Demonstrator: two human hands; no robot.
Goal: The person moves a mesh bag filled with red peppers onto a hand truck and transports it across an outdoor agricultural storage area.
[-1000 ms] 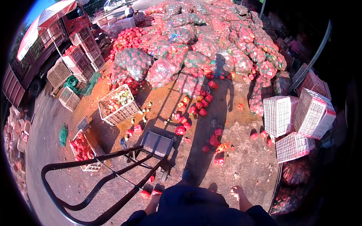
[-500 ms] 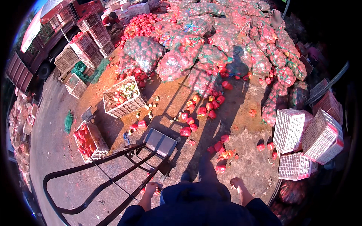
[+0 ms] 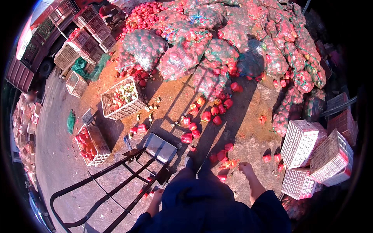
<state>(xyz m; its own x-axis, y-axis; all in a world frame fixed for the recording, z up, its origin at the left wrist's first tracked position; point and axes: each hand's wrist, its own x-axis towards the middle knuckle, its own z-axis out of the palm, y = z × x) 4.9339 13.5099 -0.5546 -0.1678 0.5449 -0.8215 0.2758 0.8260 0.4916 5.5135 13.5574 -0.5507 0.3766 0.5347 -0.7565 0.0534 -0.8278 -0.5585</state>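
Note:
My left hand (image 3: 157, 194) hangs low with its fingers curled, beside the right rail of a black hand truck (image 3: 110, 190); a small gap seems to separate the two. Nothing shows in that hand. The truck leans at my left, its grey toe plate (image 3: 161, 147) ahead of my left foot. My right hand (image 3: 245, 168) is held out from my right side over the ground, loosely closed with nothing visible in it. Loose red peppers (image 3: 222, 155) lie on the ground just ahead of my feet, the nearest things to that hand.
Mesh sacks of peppers (image 3: 178, 62) are heaped ahead. A crate with pepper scraps (image 3: 122, 112) and a crate of red peppers (image 3: 101, 145) stand at left. White crates (image 3: 299, 138) are stacked at right. Crate stacks (image 3: 85, 44) and a truck stand far left, with a crouching person near them.
I have moved forward, one foot now showing ahead. My right hand has swung up and forward, while my left hand stays low beside the hand truck. The view has shifted slightly.

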